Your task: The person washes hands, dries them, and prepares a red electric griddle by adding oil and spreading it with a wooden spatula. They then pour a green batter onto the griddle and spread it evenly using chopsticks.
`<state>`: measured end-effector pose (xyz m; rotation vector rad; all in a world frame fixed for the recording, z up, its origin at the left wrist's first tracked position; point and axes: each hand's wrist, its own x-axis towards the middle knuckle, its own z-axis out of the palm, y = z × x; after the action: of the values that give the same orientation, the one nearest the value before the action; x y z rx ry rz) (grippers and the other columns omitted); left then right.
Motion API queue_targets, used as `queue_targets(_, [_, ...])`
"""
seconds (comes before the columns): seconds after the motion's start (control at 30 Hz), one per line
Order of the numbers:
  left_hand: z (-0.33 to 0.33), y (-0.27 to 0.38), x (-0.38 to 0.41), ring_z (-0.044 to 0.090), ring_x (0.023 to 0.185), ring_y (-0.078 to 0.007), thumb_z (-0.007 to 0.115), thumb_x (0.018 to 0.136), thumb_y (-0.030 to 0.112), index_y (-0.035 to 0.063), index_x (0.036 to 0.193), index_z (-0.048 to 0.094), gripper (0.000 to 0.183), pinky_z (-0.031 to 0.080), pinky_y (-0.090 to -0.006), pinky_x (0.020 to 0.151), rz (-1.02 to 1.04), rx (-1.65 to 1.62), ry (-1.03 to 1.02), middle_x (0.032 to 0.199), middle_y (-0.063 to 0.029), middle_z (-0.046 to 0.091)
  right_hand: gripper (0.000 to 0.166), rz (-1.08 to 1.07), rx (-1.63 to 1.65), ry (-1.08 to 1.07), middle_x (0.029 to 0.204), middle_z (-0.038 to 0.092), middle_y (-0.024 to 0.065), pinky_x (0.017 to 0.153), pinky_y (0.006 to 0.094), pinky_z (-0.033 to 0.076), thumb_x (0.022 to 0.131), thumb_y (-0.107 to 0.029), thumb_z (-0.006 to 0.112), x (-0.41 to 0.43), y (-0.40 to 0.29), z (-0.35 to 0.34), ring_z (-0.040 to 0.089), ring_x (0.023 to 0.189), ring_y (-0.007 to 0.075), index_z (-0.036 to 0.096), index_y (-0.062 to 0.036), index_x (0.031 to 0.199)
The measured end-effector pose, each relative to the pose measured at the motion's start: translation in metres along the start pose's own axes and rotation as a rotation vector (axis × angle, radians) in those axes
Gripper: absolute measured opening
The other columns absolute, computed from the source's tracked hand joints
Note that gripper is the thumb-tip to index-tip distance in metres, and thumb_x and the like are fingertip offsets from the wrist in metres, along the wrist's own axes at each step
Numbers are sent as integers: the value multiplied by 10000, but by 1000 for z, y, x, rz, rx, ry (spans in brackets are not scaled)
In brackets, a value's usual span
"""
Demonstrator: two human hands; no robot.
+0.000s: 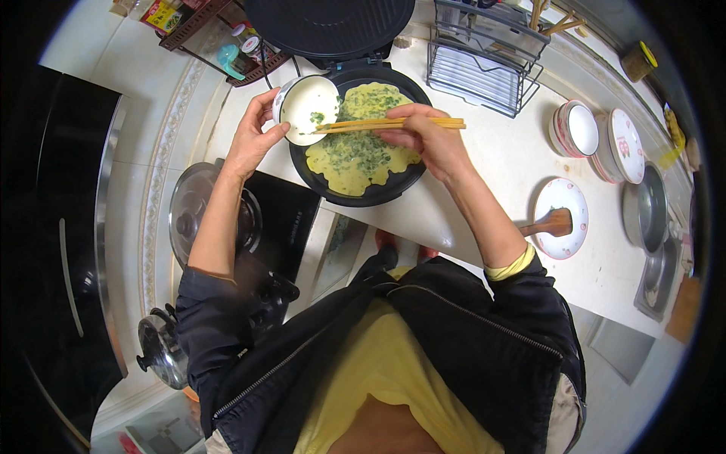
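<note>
My left hand (255, 133) grips a white bowl (300, 108) by its side, tilted over the left part of a round black electric griddle (363, 198). Bits of green and a thin pale film cling to the bowl's inside. In my right hand (425, 133) is a pair of wooden chopsticks (391, 123), their tips at the lower inside of the bowl. Beneath both hands a yellow batter with chopped greens (363, 159) lies spread with an uneven edge over the griddle's plate. The griddle's ridged lid (334, 22) stands raised behind it.
A wooden spatula (556, 222) rests on a white plate (562, 196) at the right. Stacked bowls (581, 129), more plates (625, 144) and a metal pot (646, 207) stand beyond. Behind are a wire rack (482, 74) and a jar shelf (258, 68). A glass lid (190, 221) is beside my left forearm.
</note>
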<state>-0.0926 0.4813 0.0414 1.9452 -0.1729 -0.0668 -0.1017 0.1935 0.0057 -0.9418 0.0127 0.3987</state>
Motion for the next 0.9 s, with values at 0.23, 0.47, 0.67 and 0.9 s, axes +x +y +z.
queue_targets(0.23, [2, -4, 5, 443, 1077, -151, 624, 765, 103, 58, 1284, 394, 570, 388, -288, 925, -5, 48, -22, 1192, -44, 463, 177, -187, -210, -102, 937, 604, 132, 763, 272, 541, 813, 16, 459, -1, 12, 18, 627, 856, 198, 617, 47, 888])
queue_targets(0.47, [4, -8, 6, 459, 1047, -148, 648, 751, 80, 49, 1267, 407, 571, 373, -288, 936, -58, -28, -6, 1153, -42, 488, 176, -302, -114, -87, 929, 610, 120, 779, 251, 525, 830, -30, 490, 0, 10, 24, 629, 842, 180, 621, 40, 923])
queue_targets(0.67, [4, -5, 6, 469, 1037, -140, 640, 759, 75, 49, 1260, 411, 551, 377, -288, 932, -106, -80, 13, 1149, -43, 493, 153, -457, -420, 5, 909, 578, 96, 666, 222, 480, 805, -28, 537, 3, 36, 13, 587, 806, 136, 620, 22, 924])
queue_targets(0.9, [12, -5, 8, 472, 1022, -128, 647, 753, 83, 42, 1254, 416, 553, 378, -284, 917, -36, 17, 19, 1123, -45, 509, 130, -485, -156, -81, 879, 582, 76, 671, 219, 467, 839, -48, 537, 5, 45, 24, 587, 830, 130, 612, 10, 926])
